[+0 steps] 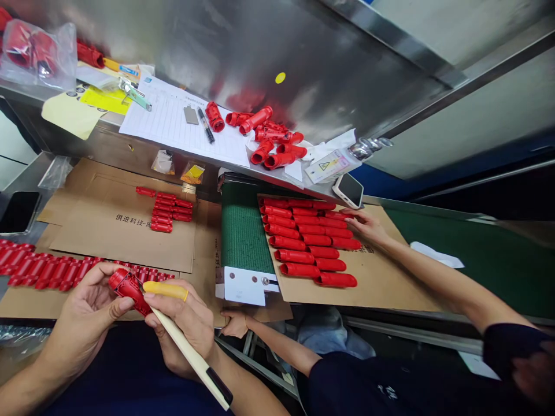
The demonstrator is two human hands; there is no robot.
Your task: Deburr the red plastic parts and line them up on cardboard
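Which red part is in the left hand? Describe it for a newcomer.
Left of the green conveyor belt lies brown cardboard. Over its near edge, the left hand holds the red part. Unlike the red pieces lying nearby, it is gripped beside a pale tool.

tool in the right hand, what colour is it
The tool is cream, black near its lower end, best seen in the head view.

Diffuse glare brightens the metal panel (303, 52); edges look stretched.

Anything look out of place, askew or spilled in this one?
The red tubes on the shelf lie in a jumbled heap, unlike the neat rows on the cardboard at right. I see no spill.
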